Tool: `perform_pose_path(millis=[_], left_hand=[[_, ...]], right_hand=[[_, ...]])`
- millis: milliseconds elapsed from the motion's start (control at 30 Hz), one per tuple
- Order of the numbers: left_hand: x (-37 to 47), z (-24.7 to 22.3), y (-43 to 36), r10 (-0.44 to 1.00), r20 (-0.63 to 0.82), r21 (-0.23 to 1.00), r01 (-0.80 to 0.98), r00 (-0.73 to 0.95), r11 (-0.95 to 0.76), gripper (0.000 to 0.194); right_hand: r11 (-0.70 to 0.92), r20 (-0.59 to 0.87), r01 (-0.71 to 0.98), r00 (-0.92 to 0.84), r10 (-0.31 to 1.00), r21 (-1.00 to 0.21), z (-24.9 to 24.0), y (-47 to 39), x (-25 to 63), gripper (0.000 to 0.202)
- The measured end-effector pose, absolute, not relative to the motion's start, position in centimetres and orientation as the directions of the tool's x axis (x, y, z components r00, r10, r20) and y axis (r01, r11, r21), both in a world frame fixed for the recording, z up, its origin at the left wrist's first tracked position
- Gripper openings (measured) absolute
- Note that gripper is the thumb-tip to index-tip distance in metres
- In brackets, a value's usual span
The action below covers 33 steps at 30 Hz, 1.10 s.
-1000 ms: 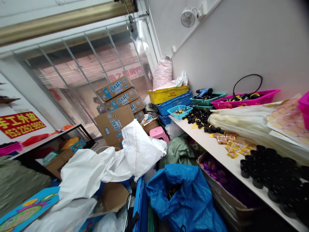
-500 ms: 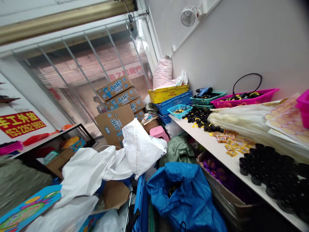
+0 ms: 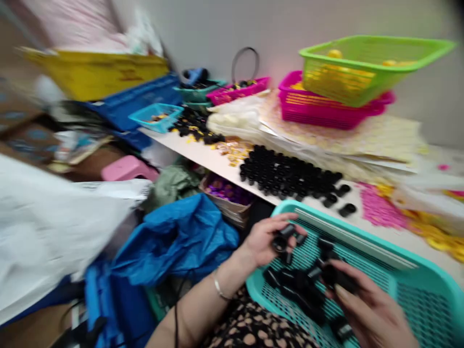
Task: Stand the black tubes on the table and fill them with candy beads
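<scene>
Black tubes (image 3: 297, 290) lie loosely heaped in the teal basket (image 3: 424, 309) in front of me. Over it, my left hand (image 3: 270, 239) is curled around a few more, and my right hand (image 3: 373, 304) grips one between thumb and fingers. Just beyond, on the white surface (image 3: 174, 144), short black cylinders (image 3: 286, 171) stand crowded together near small pink pieces (image 3: 380, 208).

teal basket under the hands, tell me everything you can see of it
The teal basket looks like plastic: open-topped, rounded corners, broad rim, small holes through walls and base. Black pieces lie inside, touching it. It is by the table, partly out of frame; its support is hidden. The left hand and right hand are over it, contact unclear.
</scene>
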<state>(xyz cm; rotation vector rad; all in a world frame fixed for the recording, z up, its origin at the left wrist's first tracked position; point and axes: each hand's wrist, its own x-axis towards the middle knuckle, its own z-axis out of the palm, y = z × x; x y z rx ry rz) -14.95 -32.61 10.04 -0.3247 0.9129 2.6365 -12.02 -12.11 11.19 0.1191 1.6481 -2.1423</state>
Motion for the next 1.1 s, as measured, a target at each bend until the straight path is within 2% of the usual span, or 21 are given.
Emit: perform_pose_path(millis=[100,300,433,533,667,867,1000,1100], left_hand=[[-15.5,10.9,-33.2,0.237,-0.316,0.523,-0.377,-0.919,-0.764,0.025],[-14.7,11.8,-33.0,0.276,-0.323,0.494,-0.41,-0.905,-0.767,0.028],[-14.5,11.2,-33.1,0.239,-0.32,0.568,-0.388,-0.917,-0.726,0.026],[-14.4,10.9,-33.0,0.193,-0.338,0.637,-0.375,-0.921,-0.674,0.024],[-14.3,11.0,-32.8,0.157,-0.373,0.676,-0.384,-0.914,-0.629,0.03],[-14.1,10.6,-32.8,0.113,-0.355,0.759,-0.357,-0.928,-0.545,0.034],[-14.1,10.6,-32.5,0.095,-0.371,0.8,-0.37,-0.924,-0.472,0.039],[-14.3,10.9,-31.8,0.092,-0.31,0.879,-0.322,-0.946,-0.352,0.038]], right_hand=[[-0.191,-0.364,0.424,-0.888,-0.282,-0.885,12.2,-12.0,-12.8,0.04],[-0.176,-0.309,0.37,-0.903,-0.298,-0.912,13.3,-14.5,-13.8,0.035],[-0.181,-0.236,0.299,-0.923,-0.305,-0.937,12.7,-15.4,-14.5,0.035],[-0.121,-0.184,0.232,-0.932,-0.312,-0.965,12.1,-15.9,-15.3,0.033],[-0.037,-0.14,0.16,-0.937,-0.319,-0.986,11.5,-16.4,-15.9,0.032],[0.048,-0.056,0.043,-0.947,-0.316,-0.998,11.0,-16.1,-16.1,0.031],[0.14,0.086,-0.158,-0.903,-0.422,-0.977,11.0,-15.8,-16.4,0.029],[0.183,0.158,-0.282,-0.851,-0.502,-0.942,11.0,-16.0,-16.6,0.032]])
